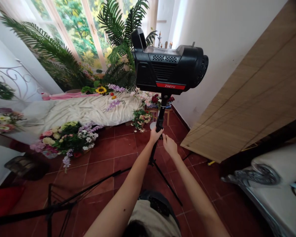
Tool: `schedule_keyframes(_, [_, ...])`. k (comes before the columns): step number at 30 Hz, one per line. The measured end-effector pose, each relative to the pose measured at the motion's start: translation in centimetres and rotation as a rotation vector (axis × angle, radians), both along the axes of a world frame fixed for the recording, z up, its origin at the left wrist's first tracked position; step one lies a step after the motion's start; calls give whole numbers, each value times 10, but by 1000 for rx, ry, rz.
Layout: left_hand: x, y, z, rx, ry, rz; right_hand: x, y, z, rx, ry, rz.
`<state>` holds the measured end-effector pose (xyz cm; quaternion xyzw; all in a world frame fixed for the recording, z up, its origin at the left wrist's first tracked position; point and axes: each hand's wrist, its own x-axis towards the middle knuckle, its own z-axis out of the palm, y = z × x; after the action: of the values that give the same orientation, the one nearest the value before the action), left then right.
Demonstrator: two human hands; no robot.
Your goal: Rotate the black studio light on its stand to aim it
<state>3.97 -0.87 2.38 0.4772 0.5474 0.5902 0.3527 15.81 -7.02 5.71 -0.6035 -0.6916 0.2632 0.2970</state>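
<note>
As left hand [155, 135] grips light stand [159, 123]; right fingers [165, 139] seemingly beside.

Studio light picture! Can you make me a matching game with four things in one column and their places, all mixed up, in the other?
Things:
1. Black ZHEYU studio light
2. Sunflower
3. Left hand
4. Woven tan panel

Places:
A. Leaning against the white wall
B. On top of the black stand
C. Touching the stand's pole
D. At the far edge of the white cloth

Right pairs: 1-B, 2-D, 3-C, 4-A
</note>
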Motion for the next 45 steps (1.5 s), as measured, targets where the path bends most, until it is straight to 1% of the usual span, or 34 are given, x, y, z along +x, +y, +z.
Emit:
schedule_keyframes(3, [0, 0, 0, -16, -9, 3, 2, 7, -3, -60, 62, 39])
schedule_keyframes(6, [1, -1, 2, -39, -35, -3, 3, 15, -6, -90, 60, 38])
schedule_keyframes(8, [1, -3, 4, -43, -46, -19, 1, 19, -7, -135, 102, 55])
schedule_keyframes(14, [-1, -8, 10, -55, -1, -15, -13, 24, -15, -421, 398, 72])
schedule_keyframes(19, [-1, -10, 15, -47, -16, -26, -20, 27, -22, -573, 575, 115])
schedule_keyframes(24, [0, -12, 18, -43, -16, -25, -20, 20, -15, -698, 725, 113])
schedule_keyframes(28, [0, -9, 13, -50, 2, -8, -18, 17, -10, -766, 877, 108])
schedule_keyframes(31, [-1, -5, 7, -45, 20, -16, -17, 18, -9, -768, 1003, 158])
schedule_keyframes(34, [-2, -4, 3, -41, 26, -34, -18, 17, -11, -721, 1121, 190])
schedule_keyframes(39, [-1, -10, 6, -40, -3, -27, -20, 11, -8, -582, 1194, 195])
schedule_keyframes(41, [1, -12, 8, -41, -27, -13, -20, 10, -5, -574, 1309, 165])
schedule_keyframes(43, [2, -13, 9, -44, -38, -1, -18, 9, 0, -599, 1477, 128])
schedule_keyframes(45, [3, -13, 10, -70, -7, 26, -15, 9, 5, -615, 1632, 94])
